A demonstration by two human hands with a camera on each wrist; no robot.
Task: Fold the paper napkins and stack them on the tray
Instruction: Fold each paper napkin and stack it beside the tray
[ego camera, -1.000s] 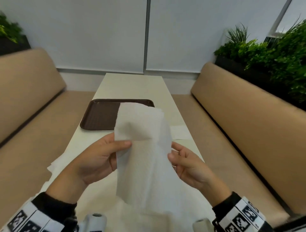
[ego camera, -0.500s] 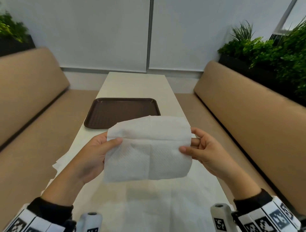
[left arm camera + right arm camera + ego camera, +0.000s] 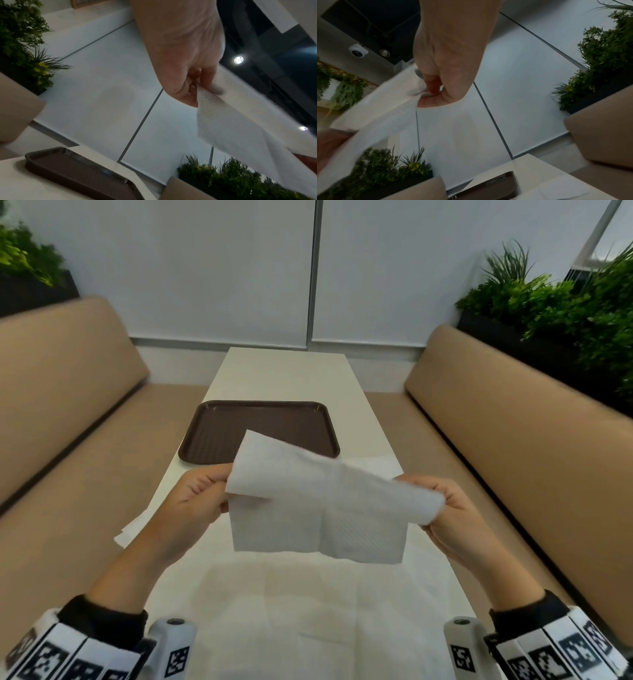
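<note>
You hold one paper napkin (image 3: pixel 318 508) up in the air, on your side of the brown tray (image 3: pixel 219 436), not touching it. Your left hand (image 3: pixel 191 501) pinches the napkin's left edge, and your right hand (image 3: pixel 445 508) pinches its right edge. The napkin looks folded over once, and its top left corner sticks up and leans toward the tray.

To fold it well, I think you should bring your two hands together so the left edge meets the right edge. Line up the corners first. Keep the paper a little tight so it does not sag or crumple. It is thin and soft, so pull gently or it may tear.

Then it would help to lay it flat on the bench (image 3: pixel 281 371) near the tray and press along the fold with flat fingers. A sharp fold will make it stack neatly.

The tray has no napkins on it yet. More flat napkins (image 3: pixel 274 611) lie on the bench, on the side of the tray nearest you, waiting their turn.
</note>
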